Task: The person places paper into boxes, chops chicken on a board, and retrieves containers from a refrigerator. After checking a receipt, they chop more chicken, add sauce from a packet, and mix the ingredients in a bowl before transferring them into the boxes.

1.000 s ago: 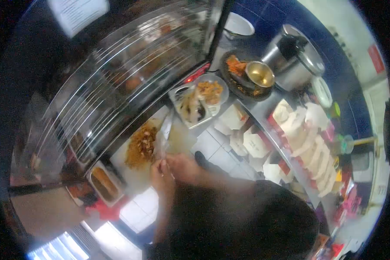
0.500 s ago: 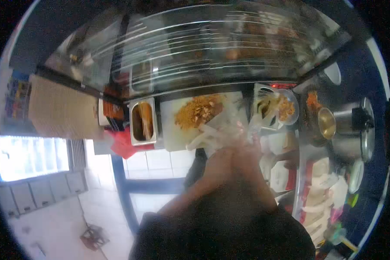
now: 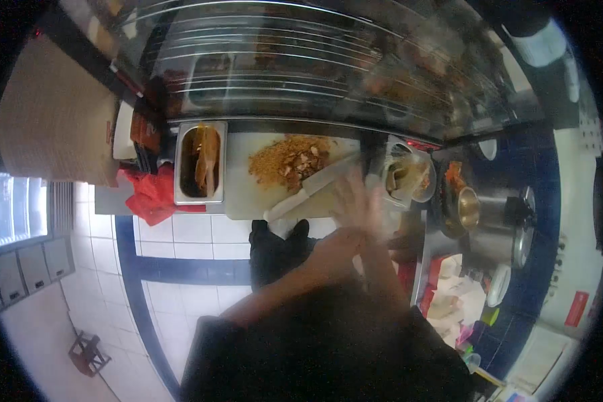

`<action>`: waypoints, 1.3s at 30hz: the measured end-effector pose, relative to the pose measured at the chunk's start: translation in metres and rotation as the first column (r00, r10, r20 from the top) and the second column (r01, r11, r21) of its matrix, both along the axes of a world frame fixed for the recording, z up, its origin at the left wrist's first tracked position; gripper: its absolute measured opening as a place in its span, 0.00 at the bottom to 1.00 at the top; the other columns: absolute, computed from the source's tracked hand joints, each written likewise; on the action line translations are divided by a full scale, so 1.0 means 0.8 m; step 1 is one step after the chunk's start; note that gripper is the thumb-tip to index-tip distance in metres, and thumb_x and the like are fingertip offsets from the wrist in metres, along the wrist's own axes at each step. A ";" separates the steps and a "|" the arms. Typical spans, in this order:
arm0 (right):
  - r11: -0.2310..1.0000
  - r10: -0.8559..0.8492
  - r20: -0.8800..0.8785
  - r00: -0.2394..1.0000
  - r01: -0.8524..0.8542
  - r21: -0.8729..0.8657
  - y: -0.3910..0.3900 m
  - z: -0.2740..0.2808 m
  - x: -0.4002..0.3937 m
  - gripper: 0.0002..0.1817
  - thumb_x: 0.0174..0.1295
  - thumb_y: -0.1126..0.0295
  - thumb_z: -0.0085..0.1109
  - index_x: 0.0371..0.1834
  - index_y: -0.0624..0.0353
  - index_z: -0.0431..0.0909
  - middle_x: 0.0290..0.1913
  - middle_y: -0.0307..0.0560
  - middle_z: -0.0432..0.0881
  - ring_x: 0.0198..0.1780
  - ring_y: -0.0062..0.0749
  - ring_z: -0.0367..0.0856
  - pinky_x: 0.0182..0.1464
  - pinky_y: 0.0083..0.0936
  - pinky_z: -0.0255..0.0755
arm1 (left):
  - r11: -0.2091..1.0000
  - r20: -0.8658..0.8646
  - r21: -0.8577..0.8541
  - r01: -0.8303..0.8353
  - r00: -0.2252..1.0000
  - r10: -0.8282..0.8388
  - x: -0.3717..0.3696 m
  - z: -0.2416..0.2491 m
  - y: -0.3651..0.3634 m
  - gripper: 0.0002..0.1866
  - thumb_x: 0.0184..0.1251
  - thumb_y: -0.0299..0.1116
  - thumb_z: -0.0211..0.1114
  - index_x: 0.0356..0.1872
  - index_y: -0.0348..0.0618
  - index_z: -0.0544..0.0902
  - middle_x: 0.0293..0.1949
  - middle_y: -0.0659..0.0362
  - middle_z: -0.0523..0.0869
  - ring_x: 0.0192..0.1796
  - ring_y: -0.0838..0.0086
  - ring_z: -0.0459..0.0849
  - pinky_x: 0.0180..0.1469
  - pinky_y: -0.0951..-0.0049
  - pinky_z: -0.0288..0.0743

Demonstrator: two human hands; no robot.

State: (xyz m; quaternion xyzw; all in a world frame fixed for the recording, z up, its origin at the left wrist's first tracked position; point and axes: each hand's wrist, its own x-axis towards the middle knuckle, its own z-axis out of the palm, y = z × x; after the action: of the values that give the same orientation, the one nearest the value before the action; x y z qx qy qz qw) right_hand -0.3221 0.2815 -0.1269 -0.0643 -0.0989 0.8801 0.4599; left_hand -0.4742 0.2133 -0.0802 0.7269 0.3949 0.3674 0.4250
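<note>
My right hand is stretched out with its fingers spread, over the right edge of the white cutting board. A hazy, see-through plastic glove seems to cover it, blurred by motion. At its wrist is my left hand, fingers closed at what looks like the glove's cuff; the fingertips are partly hidden. Just left of my hands lies a knife with a pale handle, slanting across the board. Beyond the blade sits a heap of chopped brown food.
Left of the board stands a steel pan with a wooden utensil in sauce, beside a red cloth. To the right are a clear bowl, a gold-coloured bowl and a steel pot. A glass case runs behind.
The view has shifted, so the counter sits further left. My right hand's fingers now show spread, and the loose plastic that hung over the board's edge has gone from there, exposing the knife.
</note>
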 end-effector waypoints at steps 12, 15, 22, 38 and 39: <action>0.755 -0.617 0.480 -0.624 -0.642 0.137 0.088 -0.078 -0.034 0.22 0.68 0.65 0.55 0.66 0.48 0.69 0.63 0.52 0.75 0.57 0.38 0.79 0.57 0.33 0.74 | 0.838 -0.656 0.397 -0.375 0.522 0.545 -0.087 -0.123 0.023 0.16 0.63 0.36 0.60 0.49 0.41 0.77 0.48 0.54 0.79 0.53 0.58 0.76 0.52 0.52 0.68; 0.715 -0.697 0.474 -0.538 -0.569 0.406 0.091 -0.111 -0.015 0.25 0.66 0.63 0.58 0.66 0.48 0.69 0.61 0.56 0.76 0.56 0.43 0.79 0.59 0.32 0.72 | 0.860 -0.703 0.419 -0.292 0.495 0.510 -0.086 -0.158 0.017 0.18 0.61 0.37 0.61 0.50 0.40 0.77 0.45 0.54 0.79 0.50 0.60 0.77 0.51 0.55 0.70; 0.790 -0.591 0.649 -0.479 -0.504 0.348 0.050 0.019 -0.048 0.28 0.61 0.58 0.64 0.64 0.51 0.70 0.53 0.53 0.80 0.53 0.42 0.80 0.58 0.34 0.72 | 0.962 -0.585 0.199 -0.186 0.765 0.269 -0.063 -0.176 -0.002 0.20 0.62 0.36 0.59 0.53 0.39 0.76 0.44 0.52 0.79 0.46 0.59 0.79 0.48 0.57 0.73; 0.886 -0.444 0.425 -0.789 -0.314 0.341 0.029 0.136 0.131 0.14 0.67 0.62 0.47 0.44 0.58 0.78 0.37 0.60 0.82 0.43 0.57 0.82 0.48 0.44 0.74 | 0.898 -0.374 0.415 -0.147 0.872 0.316 0.009 -0.017 0.063 0.18 0.64 0.38 0.62 0.53 0.44 0.80 0.48 0.48 0.81 0.51 0.52 0.79 0.54 0.54 0.71; 0.887 -0.436 0.422 -0.795 -0.298 0.354 0.041 0.135 0.135 0.14 0.67 0.62 0.47 0.44 0.58 0.78 0.37 0.60 0.82 0.43 0.57 0.82 0.48 0.44 0.74 | 0.911 -0.288 0.386 -0.143 0.920 0.267 0.018 -0.012 0.066 0.17 0.64 0.37 0.63 0.52 0.42 0.80 0.47 0.47 0.81 0.50 0.52 0.79 0.53 0.55 0.72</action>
State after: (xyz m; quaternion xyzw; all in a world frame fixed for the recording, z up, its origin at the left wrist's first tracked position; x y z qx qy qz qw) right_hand -0.2143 0.3141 -0.0189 -0.7650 -0.6196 0.0807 0.1558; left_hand -0.4595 0.2659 -0.0897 0.7975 0.4628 0.3474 0.1708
